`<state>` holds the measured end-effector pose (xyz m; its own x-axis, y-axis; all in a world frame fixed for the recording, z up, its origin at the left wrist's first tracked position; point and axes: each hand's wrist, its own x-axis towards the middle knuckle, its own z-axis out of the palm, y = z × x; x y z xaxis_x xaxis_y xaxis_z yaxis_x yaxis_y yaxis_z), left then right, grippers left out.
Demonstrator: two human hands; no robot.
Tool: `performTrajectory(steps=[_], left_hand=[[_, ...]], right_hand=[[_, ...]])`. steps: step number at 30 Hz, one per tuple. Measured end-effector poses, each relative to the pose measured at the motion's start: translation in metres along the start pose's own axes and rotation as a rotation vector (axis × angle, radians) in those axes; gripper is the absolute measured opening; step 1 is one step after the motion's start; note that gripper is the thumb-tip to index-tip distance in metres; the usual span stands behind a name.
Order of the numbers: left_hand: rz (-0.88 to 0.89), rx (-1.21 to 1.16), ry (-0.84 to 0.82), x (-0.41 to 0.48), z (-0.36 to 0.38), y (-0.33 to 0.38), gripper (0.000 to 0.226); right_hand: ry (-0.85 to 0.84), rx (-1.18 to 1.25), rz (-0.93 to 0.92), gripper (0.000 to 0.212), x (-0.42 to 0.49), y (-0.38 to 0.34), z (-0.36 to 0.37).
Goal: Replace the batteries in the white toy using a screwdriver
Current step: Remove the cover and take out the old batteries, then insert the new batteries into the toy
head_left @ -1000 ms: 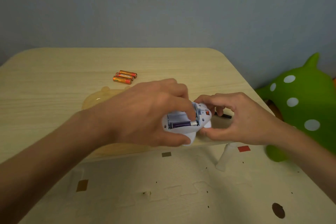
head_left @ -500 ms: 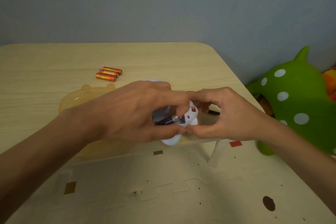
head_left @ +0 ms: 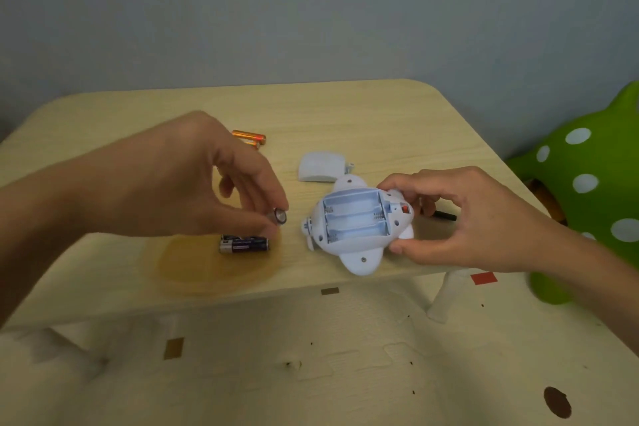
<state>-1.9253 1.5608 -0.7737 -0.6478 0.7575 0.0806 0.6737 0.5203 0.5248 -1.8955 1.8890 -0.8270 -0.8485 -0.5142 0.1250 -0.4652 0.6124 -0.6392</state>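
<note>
I see the white toy [head_left: 358, 228] lying upside down near the front edge of the wooden surface [head_left: 345, 114], its battery box open with three empty slots. My right hand [head_left: 460, 218] has its grip closed on the toy's right side. My left hand [head_left: 193, 180] pinches one dark battery [head_left: 278, 216] just above two more dark batteries [head_left: 244, 243], which lie on a see-through yellow dish [head_left: 214, 270]. Behind my left hand peek orange batteries [head_left: 249, 138]; I can count two. The white cover [head_left: 321, 167] lies just behind the toy. A thin black tool [head_left: 444, 215] pokes out behind my right hand. A green spotted toy [head_left: 587, 183] sits off to the right.
</note>
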Motion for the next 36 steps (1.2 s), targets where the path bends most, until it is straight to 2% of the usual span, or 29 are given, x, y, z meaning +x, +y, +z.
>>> performTrajectory(steps=[3, 12, 14, 16, 19, 22, 27, 36], left_hand=[[-0.066, 0.031, -0.095, -0.011, 0.006, -0.007, 0.019], [-0.121, 0.145, -0.157, -0.015, 0.014, -0.014, 0.022], [-0.139, 0.117, -0.110, -0.011, 0.006, -0.014, 0.021], [-0.144, 0.127, 0.014, -0.005, -0.005, -0.020, 0.018], [-0.217, 0.227, 0.222, 0.015, -0.021, -0.046, 0.014], [-0.324, 0.358, 0.326, 0.042, -0.026, -0.082, 0.014], [-0.434, 0.441, 0.291, 0.070, -0.017, -0.119, 0.015], [-0.440, 0.435, 0.282, 0.075, -0.007, -0.132, 0.018]], right_hand=[[0.012, -0.017, 0.020, 0.036, 0.001, -0.002, -0.001], [0.017, -0.037, 0.032, 0.038, 0.003, -0.004, 0.000], [0.018, -0.031, 0.031, 0.039, 0.002, -0.004, 0.000], [0.013, -0.032, 0.026, 0.040, 0.002, -0.005, 0.000], [0.015, -0.024, 0.022, 0.040, 0.002, -0.007, 0.000], [0.013, -0.036, 0.019, 0.040, 0.002, -0.007, -0.001], [0.014, -0.033, 0.010, 0.038, 0.002, -0.006, -0.001], [0.003, -0.016, 0.007, 0.040, 0.006, -0.003, 0.000]])
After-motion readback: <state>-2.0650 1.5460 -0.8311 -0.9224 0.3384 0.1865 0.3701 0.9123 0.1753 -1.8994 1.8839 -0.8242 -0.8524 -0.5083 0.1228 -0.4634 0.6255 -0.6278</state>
